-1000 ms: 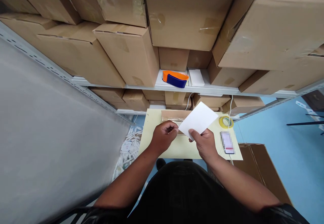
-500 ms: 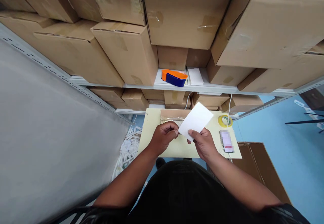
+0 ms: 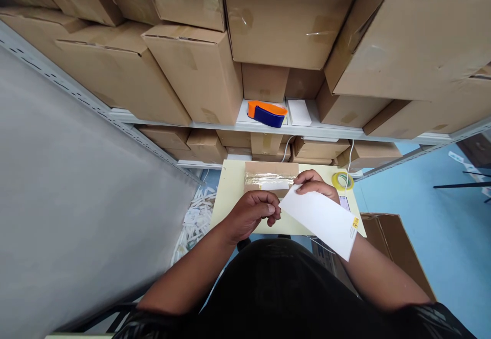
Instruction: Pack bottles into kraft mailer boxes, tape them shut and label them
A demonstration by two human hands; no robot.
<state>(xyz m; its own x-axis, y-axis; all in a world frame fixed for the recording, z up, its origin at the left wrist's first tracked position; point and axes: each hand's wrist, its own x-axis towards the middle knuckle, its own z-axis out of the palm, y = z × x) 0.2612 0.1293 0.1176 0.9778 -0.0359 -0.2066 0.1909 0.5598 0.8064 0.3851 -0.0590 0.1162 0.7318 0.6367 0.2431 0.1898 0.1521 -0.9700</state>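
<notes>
A white label sheet (image 3: pixel 320 216) with a small yellow print at its lower right end slants across the front of my right hand (image 3: pixel 316 188). The fingers of that hand are closed on its upper edge. My left hand (image 3: pixel 259 210) is curled with thumb and fingertips together, right by the sheet's left corner; whether it grips anything is hidden. Behind both hands a cardboard box (image 3: pixel 251 167) lies on the pale yellow table (image 3: pixel 226 185), with shiny clear tape across it and a white label (image 3: pixel 274 184) on its face.
A yellow tape roll (image 3: pixel 342 180) and a partly covered phone (image 3: pixel 344 203) are at the table's right side. Carton-filled shelves rise behind, holding an orange-and-blue object (image 3: pixel 267 113) and a white stack (image 3: pixel 299 112). An open carton (image 3: pixel 395 242) stands right; paper scraps (image 3: pixel 195 216) lie left.
The sheet has swung round in my right hand, from pointing up to slanting down right, and its printed end now shows. My right hand has moved up; the box behind is more exposed.
</notes>
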